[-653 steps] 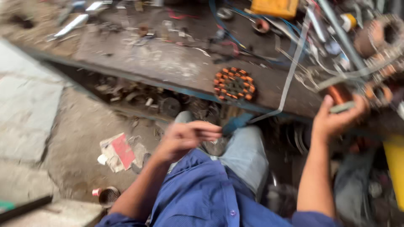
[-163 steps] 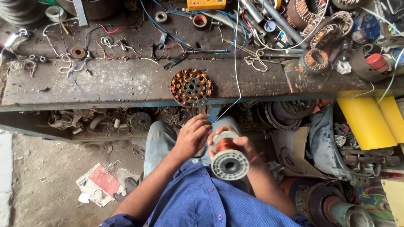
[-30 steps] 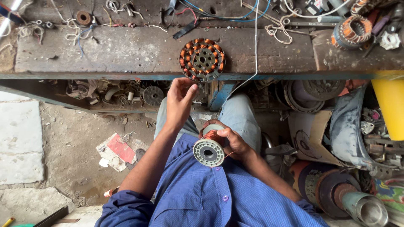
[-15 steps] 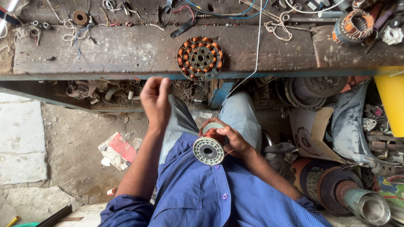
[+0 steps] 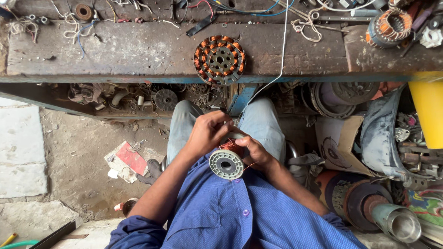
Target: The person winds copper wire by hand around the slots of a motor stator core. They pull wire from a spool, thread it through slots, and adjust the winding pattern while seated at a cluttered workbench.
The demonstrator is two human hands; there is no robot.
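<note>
In my lap my right hand (image 5: 255,151) grips a spool of copper wire (image 5: 226,163), its grey plastic flange facing up. My left hand (image 5: 206,132) rests on the spool's far side, fingers curled at the wire windings. A thin copper strand runs off the spool near my right wrist. On the bench edge just ahead lies a round stator (image 5: 219,60) with orange-brown copper coils around a grey metal core.
The worn wooden bench (image 5: 129,50) carries loose wires, washers and a second wound coil (image 5: 388,26) at the far right. A white wire (image 5: 282,50) hangs over the edge. Below: scrap parts, a yellow container (image 5: 427,113), a metal motor housing (image 5: 387,216), red paper (image 5: 129,159) on the floor.
My left hand, raised near the bench edge a moment ago, has come back down onto the spool. The right hand has kept hold of the spool in my lap.
</note>
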